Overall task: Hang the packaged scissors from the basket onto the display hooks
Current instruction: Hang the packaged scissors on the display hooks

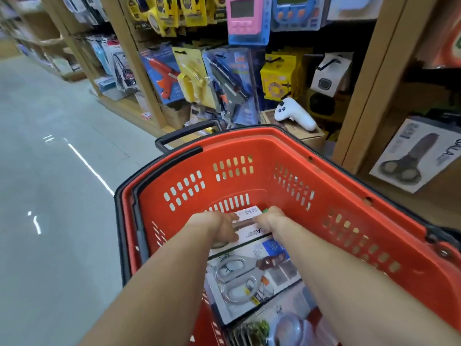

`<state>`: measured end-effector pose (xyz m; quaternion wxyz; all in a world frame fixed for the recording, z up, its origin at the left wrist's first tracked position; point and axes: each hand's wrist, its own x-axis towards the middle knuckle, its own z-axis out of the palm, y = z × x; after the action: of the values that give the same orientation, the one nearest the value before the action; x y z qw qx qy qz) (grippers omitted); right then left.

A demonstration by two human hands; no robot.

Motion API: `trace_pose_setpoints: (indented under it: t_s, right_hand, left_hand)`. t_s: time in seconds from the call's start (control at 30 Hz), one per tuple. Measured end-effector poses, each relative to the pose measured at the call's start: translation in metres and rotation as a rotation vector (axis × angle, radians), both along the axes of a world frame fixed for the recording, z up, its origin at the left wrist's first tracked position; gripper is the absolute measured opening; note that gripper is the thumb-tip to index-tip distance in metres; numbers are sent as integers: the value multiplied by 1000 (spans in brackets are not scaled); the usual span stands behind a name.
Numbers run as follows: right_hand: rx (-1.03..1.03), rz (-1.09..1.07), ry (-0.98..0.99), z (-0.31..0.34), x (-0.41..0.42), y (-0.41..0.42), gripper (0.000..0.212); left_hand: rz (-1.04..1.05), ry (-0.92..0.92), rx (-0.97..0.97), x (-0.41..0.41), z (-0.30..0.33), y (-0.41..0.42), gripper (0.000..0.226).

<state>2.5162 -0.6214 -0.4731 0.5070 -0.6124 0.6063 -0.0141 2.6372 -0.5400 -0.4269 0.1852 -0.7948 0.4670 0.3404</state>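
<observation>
Both of my arms reach down into the red shopping basket (287,156). My left hand (214,227) and my right hand (270,221) each grip a side of a white scissors package (248,233) lying at the far end of the basket floor. Nearer to me lies a second scissors package (249,278), its grey handles showing through the blister. Another packaged item (279,325) lies closest to me. One white scissors package (414,153) hangs on the display at the right.
Wooden shelving stands behind and to the right of the basket, hung with glue gun packs (229,81), tape measures and yellow boxes (282,76). A white controller (294,114) rests on a cardboard box. Grey floor (50,171) stretches away on the left.
</observation>
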Motion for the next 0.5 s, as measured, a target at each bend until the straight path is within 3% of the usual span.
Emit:
trace_pose_setpoints:
  t_s: [0.17,0.37,0.5]
  right_hand:
    - [47,-11,-47,12,3,3,44]
    - [140,-66,-139,14,0,0,68]
    - [187,-17,-122,17,0,-4,70]
  left_hand:
    - [-2,-55,8,13,0,1,77]
    - [-34,-76,18,12,5,4,76]
    - [-50,-85,7,11,7,1,85]
